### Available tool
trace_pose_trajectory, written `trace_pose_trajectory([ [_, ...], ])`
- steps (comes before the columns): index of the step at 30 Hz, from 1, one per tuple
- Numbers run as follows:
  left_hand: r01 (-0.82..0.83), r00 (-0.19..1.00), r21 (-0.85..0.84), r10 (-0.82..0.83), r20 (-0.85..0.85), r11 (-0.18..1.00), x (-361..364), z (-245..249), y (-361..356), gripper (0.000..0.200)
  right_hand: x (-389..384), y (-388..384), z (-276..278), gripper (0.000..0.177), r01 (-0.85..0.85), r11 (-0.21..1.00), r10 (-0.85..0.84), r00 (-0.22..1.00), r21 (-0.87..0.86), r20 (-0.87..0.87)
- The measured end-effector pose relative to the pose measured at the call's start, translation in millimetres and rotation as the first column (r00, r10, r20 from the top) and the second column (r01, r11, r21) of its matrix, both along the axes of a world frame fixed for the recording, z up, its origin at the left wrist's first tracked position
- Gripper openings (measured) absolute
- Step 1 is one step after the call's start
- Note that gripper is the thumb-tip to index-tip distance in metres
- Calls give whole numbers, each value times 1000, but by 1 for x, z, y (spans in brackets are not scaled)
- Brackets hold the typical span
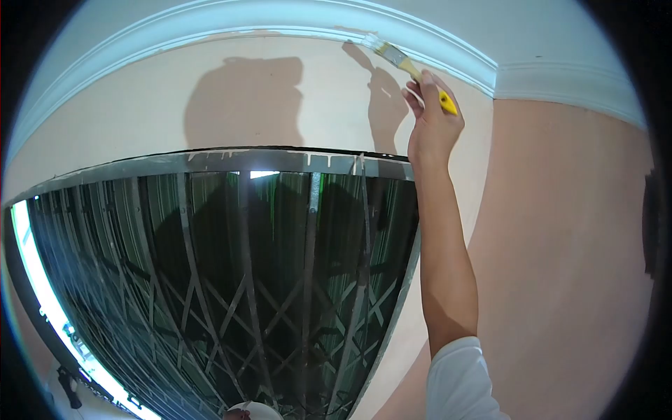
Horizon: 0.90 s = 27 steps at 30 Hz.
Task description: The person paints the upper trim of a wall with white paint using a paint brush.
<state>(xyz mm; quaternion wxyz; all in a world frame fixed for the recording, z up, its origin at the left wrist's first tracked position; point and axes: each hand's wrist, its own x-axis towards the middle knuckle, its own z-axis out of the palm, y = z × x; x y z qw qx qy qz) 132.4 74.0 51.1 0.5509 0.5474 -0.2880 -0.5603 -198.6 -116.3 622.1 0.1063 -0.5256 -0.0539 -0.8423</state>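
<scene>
My right hand [435, 115] reaches up, its fingers closed around the handle of a paintbrush [395, 56] with a yellow handle end. White paint covers the bristles, which touch the lower edge of the white cornice [315, 17] where it meets the pale peach wall [336, 91]. At the bottom edge of the view, the rim of a white tub [262, 409] shows. What appears to be part of my left hand [236, 414] grips that rim; most of the hand and tub lies out of view.
Below the wall strip stands a dark folding metal gate [245, 280] with crossed bars. Its top rail [280, 161] carries pale paint drips. The wall turns a corner at the right, beside a darker peach wall [560, 245]. Bright light enters through a gap at the left.
</scene>
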Motion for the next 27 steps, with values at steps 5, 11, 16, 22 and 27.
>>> trace_pose_trajectory([
  [5, 56, 981, -156, -25, 191, 986, 12, -32, -3, 21, 27, -34, 38, 24, 138, 979, -152, 984, -147, -94],
  [11, -64, 998, 158, 67, -13, 985, 1, 15, 4, 19, 29, -68, 59, 21, 372, 918, -374, 927, -138, 13],
  [16, 84, 996, -103, -81, 33, 991, 34, -54, -1, 21, -37, -76, 50, 20, 538, 841, -492, 800, -48, 344],
  [22, 86, 986, -268, -121, -118, 960, 42, -67, -4, 22, -39, -70, 42, 20, 851, 525, -773, 468, 17, 427],
  [27, -91, 977, 93, 71, 200, 992, 9, 19, 4, 15, 61, -68, 50, 22, 858, 488, -806, 513, -160, 295],
])
